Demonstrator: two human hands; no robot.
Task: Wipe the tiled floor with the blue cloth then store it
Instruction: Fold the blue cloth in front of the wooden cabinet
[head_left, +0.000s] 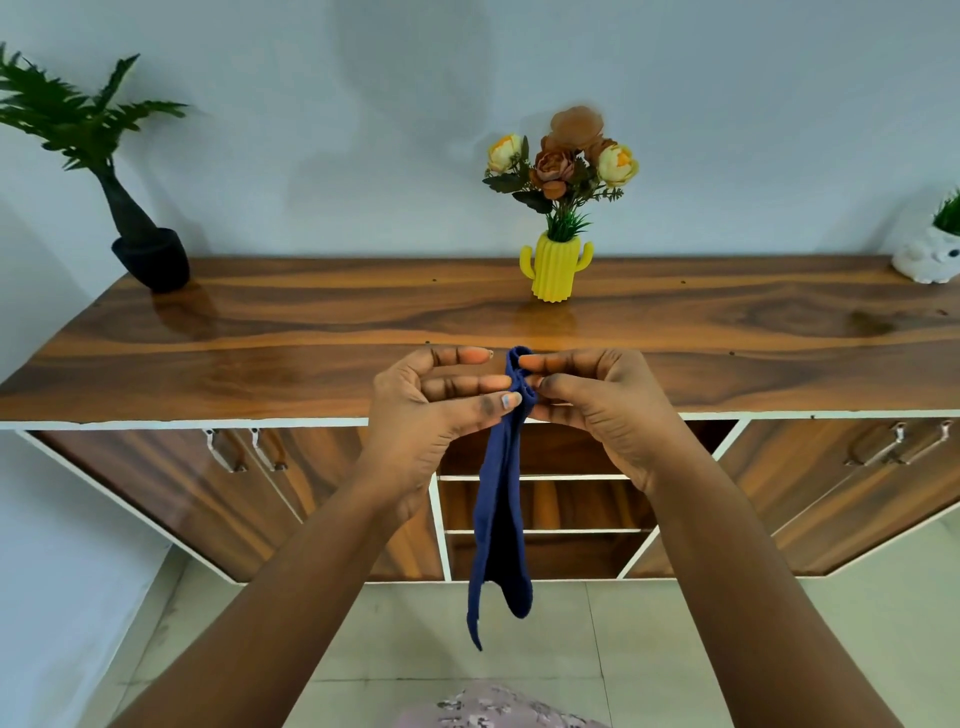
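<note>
The blue cloth (501, 499) hangs down in a long narrow fold in front of the wooden cabinet (311, 332). Its top end is pinched between the fingertips of both hands at about the height of the cabinet's front edge. My left hand (436, 410) holds it from the left with thumb and fingers. My right hand (587, 400) grips the same top edge from the right. The cloth's lower end dangles free above the pale tiled floor (649, 639), not touching it.
On the cabinet top stand a black potted plant (148, 254) at the left, a yellow cactus vase (553, 270) with flowers in the middle, and a white pot (930, 257) at the right. Open shelves (571, 504) sit behind the cloth, with handled doors on both sides.
</note>
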